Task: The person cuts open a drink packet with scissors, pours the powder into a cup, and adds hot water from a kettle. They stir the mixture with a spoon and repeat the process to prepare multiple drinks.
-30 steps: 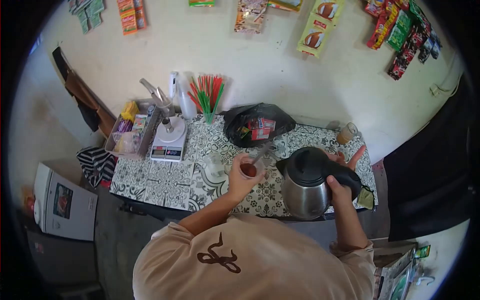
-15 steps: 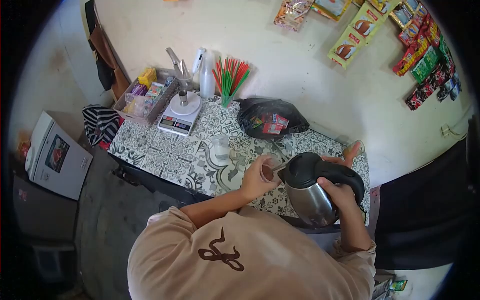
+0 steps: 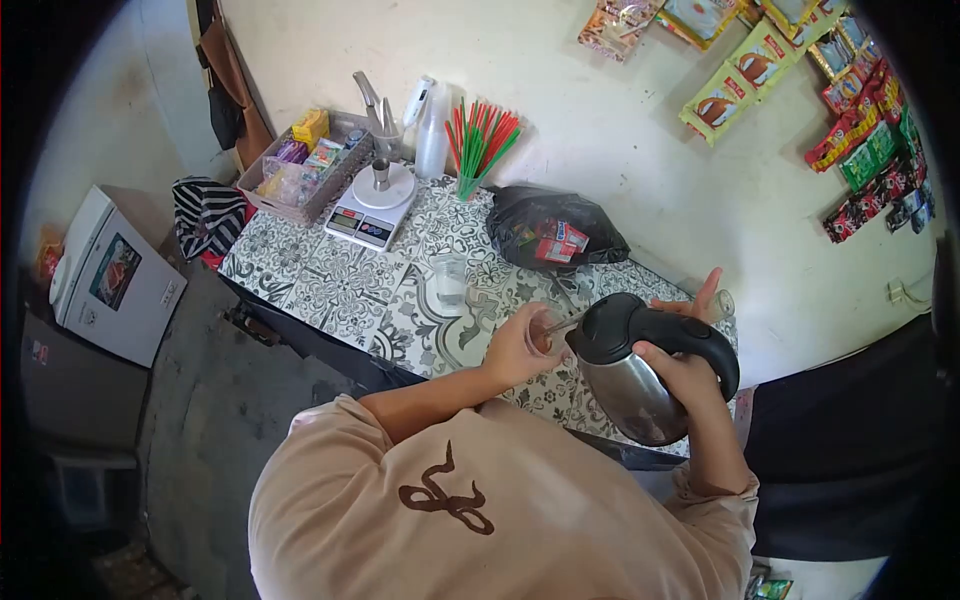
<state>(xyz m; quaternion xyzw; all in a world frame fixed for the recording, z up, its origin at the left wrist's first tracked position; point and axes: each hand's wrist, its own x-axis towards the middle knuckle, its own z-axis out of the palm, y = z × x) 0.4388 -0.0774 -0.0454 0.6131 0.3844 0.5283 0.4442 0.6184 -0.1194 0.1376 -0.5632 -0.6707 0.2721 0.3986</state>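
Your left hand (image 3: pixel 515 350) holds a small clear cup (image 3: pixel 541 331) with its grip closed around the side, and the cup stays just above the patterned tabletop (image 3: pixel 330 300), near the front edge. Your right hand (image 3: pixel 672 368) has its grip wrapped on the black handle of the steel kettle (image 3: pixel 630 385), with some fingers stretched out behind the handle. The kettle is tilted and its spout is touching or almost touching the rim of the cup; I cannot tell which. A thin stick stands in the cup. Further back on the tabletop there are an empty glass (image 3: pixel 449 283), a black plastic bag (image 3: pixel 560 228), a white scale (image 3: pixel 372 205) and a cup of red and green straws (image 3: pixel 478 145).
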